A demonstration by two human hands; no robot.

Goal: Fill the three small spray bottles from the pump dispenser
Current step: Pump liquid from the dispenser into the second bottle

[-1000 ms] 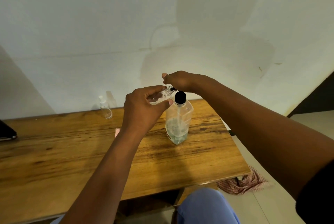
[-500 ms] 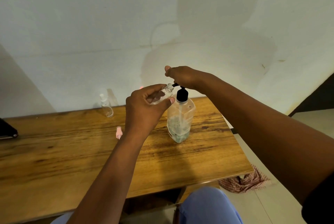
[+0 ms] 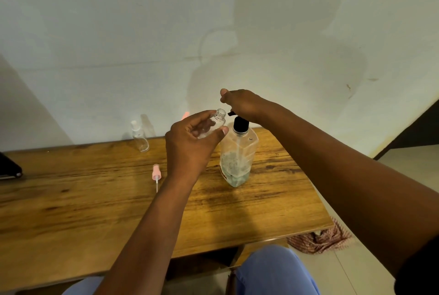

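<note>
Wood-grain tabletop (image 3: 83,211) sat against a plain pale wall (image 3: 142,33), tiled floor and a crumpled cloth (image 3: 318,240) off to the right. Left hand (image 3: 190,145) curled around one uncapped spray bottle (image 3: 217,121), tilted beside the single pump dispenser (image 3: 238,156); right hand (image 3: 242,104) pressed the pump head. One capped spray bottle (image 3: 140,137) stood near the wall, one pink sprayer cap (image 3: 156,174) lay loose.

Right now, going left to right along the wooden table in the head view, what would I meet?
Dark flat object at the edge → capped clear small spray bottle → loose pink spray nozzle → large clear pump dispenser.
</note>
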